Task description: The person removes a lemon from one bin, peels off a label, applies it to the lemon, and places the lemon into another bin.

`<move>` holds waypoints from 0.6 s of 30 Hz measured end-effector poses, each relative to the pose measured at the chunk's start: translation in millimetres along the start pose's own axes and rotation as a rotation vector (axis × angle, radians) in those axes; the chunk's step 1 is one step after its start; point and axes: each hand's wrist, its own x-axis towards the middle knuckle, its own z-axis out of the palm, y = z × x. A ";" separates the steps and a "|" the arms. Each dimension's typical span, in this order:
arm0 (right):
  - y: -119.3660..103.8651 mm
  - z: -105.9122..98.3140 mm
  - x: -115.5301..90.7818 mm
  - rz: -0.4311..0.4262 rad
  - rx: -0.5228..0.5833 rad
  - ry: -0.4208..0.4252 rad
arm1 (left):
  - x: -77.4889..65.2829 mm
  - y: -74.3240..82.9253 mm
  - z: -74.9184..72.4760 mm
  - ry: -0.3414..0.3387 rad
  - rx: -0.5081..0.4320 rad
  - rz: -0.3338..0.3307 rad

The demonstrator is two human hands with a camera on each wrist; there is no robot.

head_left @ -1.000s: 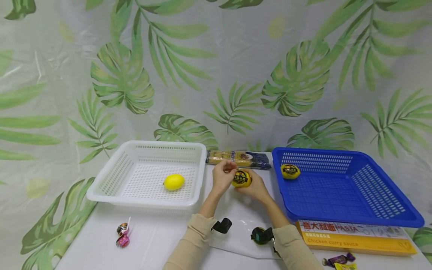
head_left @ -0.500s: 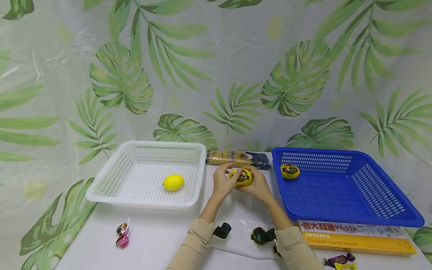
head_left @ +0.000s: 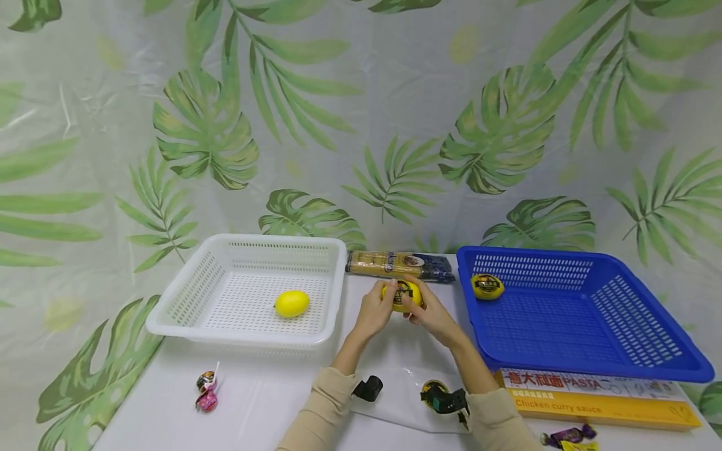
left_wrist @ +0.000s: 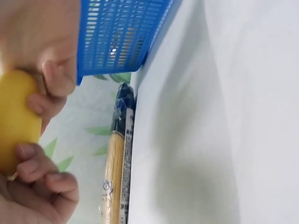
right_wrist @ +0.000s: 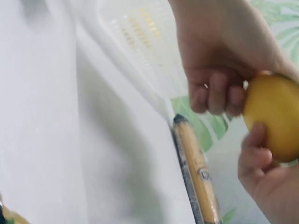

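A yellow lemon [head_left: 407,292] with a black printed label is held above the white table between both hands. My left hand [head_left: 372,311] grips its left end, thumb and fingers bent round it. My right hand [head_left: 439,318] pinches it from the right and below. In the left wrist view the plain yellow side of the lemon [left_wrist: 16,121] shows between the fingertips. A plain lemon [head_left: 292,304] lies in the white basket [head_left: 242,338]. Another labelled lemon [head_left: 487,287] rests at the back left inside the blue basket [head_left: 564,369].
A spaghetti pack [head_left: 397,265] lies behind the hands, between the baskets. The pasta box [head_left: 600,401] sits before the blue basket, with wrapped candies [head_left: 568,436] in front. Lollipops [head_left: 207,391] lie front left. A clear plastic sheet [head_left: 395,410] with a round label [head_left: 434,394] is under the forearms.
The left hand has come from the lemon's upper left to a grip on its left end. The right fingers have shifted lower on it, and the lemon has turned slightly between them.
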 end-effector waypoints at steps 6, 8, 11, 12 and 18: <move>-7.0 20.4 4.3 -0.003 -0.051 0.306 | -3.9 7.8 10.5 0.181 0.107 0.101; -9.5 25.5 5.2 0.008 -0.112 0.399 | -4.7 9.2 13.6 0.236 0.154 0.122; -13.6 29.8 5.5 0.060 -0.194 0.492 | -5.9 10.0 16.5 0.274 0.191 0.127; -14.7 30.4 5.6 0.081 -0.218 0.508 | -5.9 9.2 17.2 0.281 0.201 0.127; -15.7 31.2 5.6 0.165 -0.268 0.551 | -8.6 4.4 20.4 0.293 0.215 0.167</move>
